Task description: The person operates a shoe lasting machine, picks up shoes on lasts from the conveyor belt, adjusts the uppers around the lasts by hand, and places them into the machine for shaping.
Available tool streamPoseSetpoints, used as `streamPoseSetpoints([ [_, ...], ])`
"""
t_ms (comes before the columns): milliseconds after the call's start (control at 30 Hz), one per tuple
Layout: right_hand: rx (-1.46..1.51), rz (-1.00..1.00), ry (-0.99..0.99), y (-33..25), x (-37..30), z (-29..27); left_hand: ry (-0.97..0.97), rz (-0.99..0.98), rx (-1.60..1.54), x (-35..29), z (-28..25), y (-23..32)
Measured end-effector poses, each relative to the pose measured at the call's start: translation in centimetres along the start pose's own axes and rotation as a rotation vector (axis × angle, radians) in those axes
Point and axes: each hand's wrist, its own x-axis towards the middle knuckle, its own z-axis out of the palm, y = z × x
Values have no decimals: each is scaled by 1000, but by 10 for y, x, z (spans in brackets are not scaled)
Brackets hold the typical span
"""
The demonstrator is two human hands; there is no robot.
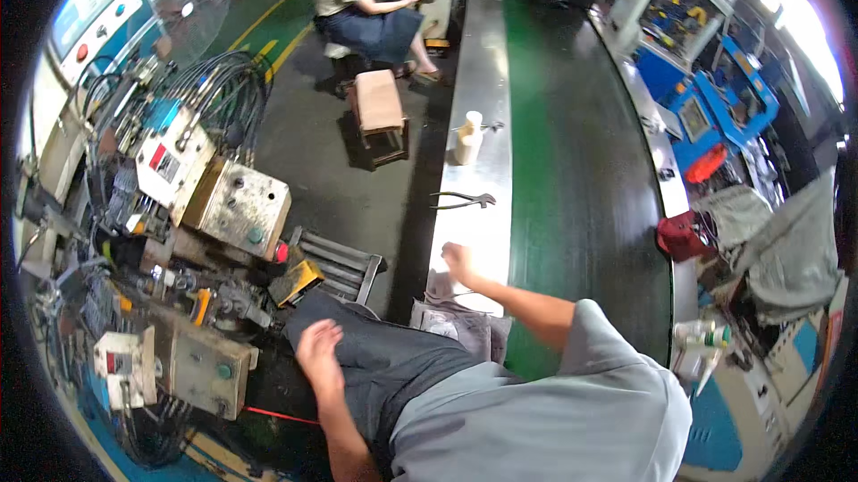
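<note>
Grey shirt [545, 419] nearest, sleeve leading to right hand [458, 264]. Dark belt [590, 187] right of that hand. Metal ledge [485, 53] beneath it. Dark trousers [380, 348] by left hand [320, 352], whose fingers stand loosely apart, nothing seen in them. Right fingers curled; cannot tell whether they hold anything. Folded cloth [458, 326] between right hand and trousers, perhaps as padding. White bottle [467, 141] upright beyond right hand; pliers [480, 201] nearer, flat on ledge, likely for easy reach.
</note>
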Motion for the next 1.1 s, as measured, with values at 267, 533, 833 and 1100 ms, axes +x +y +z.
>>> streamPoseSetpoints([
  [267, -204, 1104, -175, 199, -237, -144, -488, 356, 731, -26, 108, -66],
  [533, -229, 1486, -356, 113, -262, -75, -337, 233, 688, -35, 65, -65],
  [833, -362, 1314, -610, 98, -265, -89, -272, 58, 464, -29, 70, -75],
  [1100, -234, 1407, -512, 120, -272, -82, -322, 43, 469, -23, 85, -74],
])
